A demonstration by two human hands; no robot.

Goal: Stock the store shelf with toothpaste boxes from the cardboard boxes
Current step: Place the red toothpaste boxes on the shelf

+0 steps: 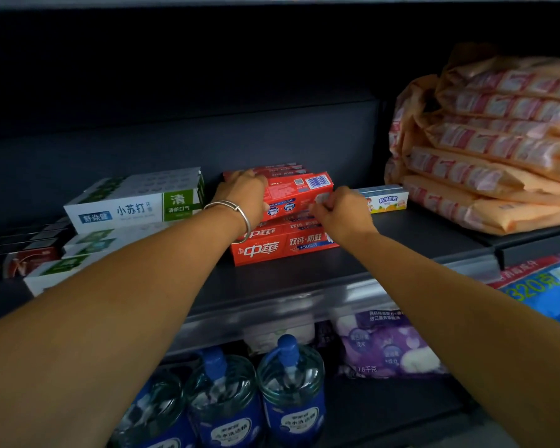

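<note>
Red toothpaste boxes (pixel 283 245) are stacked in the middle of the dark shelf (pixel 385 250). On top of the stack lies a tilted red box (pixel 299 189) with a barcode facing up. My left hand (pixel 244 194), with a silver bangle on the wrist, grips that box's left end. My right hand (pixel 341 210) pinches its lower right corner with curled fingers. White-and-green toothpaste boxes (pixel 133 202) are piled to the left. A small white children's toothpaste box (pixel 387 198) lies just right of my right hand.
Orange plastic packs (pixel 492 147) are stacked high at the shelf's right end. Dark boxes (pixel 20 250) sit at the far left. Below the shelf stand blue-capped water jugs (pixel 288 392), a purple bag (pixel 388 344) and a blue pack (pixel 540 286).
</note>
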